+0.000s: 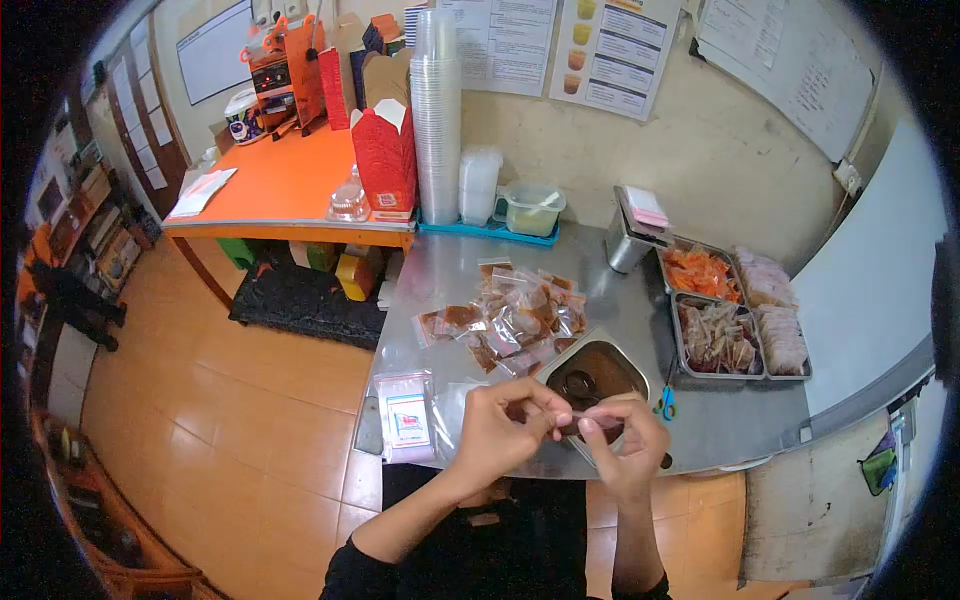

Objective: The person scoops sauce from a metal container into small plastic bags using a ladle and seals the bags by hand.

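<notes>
My left hand (507,425) and my right hand (628,440) meet in front of me, fingertips pinched on the pinkish top edge of a small plastic zip bag (580,415). The fingers hide most of that bag. Just beyond them is a metal tray (640,365) of brown powder, in which a dark round scoop (579,386) lies. A heap of filled zip bags (520,315) with brown contents spreads over the steel table behind the tray. By my left wrist lies a printed pack of zip bags (404,418).
Blue-handled scissors (666,402) lie right of the powder tray. Metal trays (722,372) at the right hold several packed bags, beside a metal container (627,235). Stacked plastic cups (436,140) and a lidded tub (533,208) stand at the back, near an orange table (285,175).
</notes>
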`<state>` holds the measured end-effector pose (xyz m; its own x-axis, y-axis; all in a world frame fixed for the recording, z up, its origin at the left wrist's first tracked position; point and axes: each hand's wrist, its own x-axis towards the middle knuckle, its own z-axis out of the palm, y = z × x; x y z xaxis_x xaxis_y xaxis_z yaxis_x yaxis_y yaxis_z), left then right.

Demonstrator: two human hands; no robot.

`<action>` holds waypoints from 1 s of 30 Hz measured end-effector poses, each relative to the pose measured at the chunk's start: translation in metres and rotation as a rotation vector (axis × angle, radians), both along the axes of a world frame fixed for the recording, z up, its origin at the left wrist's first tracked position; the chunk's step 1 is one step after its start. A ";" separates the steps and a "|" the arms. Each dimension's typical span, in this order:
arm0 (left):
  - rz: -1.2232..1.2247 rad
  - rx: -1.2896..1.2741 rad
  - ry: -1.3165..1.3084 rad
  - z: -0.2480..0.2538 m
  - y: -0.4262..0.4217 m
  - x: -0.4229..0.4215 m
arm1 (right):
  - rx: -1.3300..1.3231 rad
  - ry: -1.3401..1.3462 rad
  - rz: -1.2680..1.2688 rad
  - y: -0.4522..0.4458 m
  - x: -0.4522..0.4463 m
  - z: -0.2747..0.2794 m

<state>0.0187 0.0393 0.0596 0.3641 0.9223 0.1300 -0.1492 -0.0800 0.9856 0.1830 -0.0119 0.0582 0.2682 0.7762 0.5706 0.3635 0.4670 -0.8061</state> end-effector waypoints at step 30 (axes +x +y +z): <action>0.331 0.386 0.014 -0.023 0.079 -0.049 | -0.405 -0.700 -0.036 0.063 -0.110 -0.148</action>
<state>-0.0307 0.1184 0.0368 0.0644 0.8741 0.4815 -0.0409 -0.4798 0.8764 0.0732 0.0509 -0.0893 -0.0180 0.9563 0.2918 0.8555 0.1658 -0.4905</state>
